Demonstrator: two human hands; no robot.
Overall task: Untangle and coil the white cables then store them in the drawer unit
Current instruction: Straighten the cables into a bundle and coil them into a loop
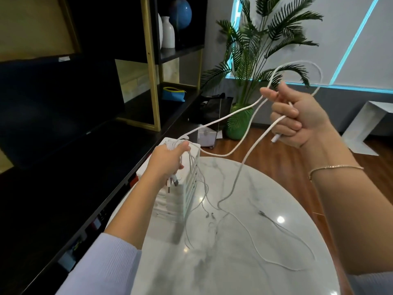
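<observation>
Cables (251, 222) trail loose over the marble bench (265, 273) at lower centre. Left hand (168, 161) clutches a bundle before the drawer unit (187, 188); right hand (297, 116), upper right, grips one looped cable (297, 67).

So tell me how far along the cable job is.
Early. Done: nothing stored that I can see. In hand: the left hand grips a bundle of cables above the drawer unit, while the right hand grips one thick cable, looped above it. Left: thin cables lie loose on the table; untangling, coiling and storing all remain.
</observation>
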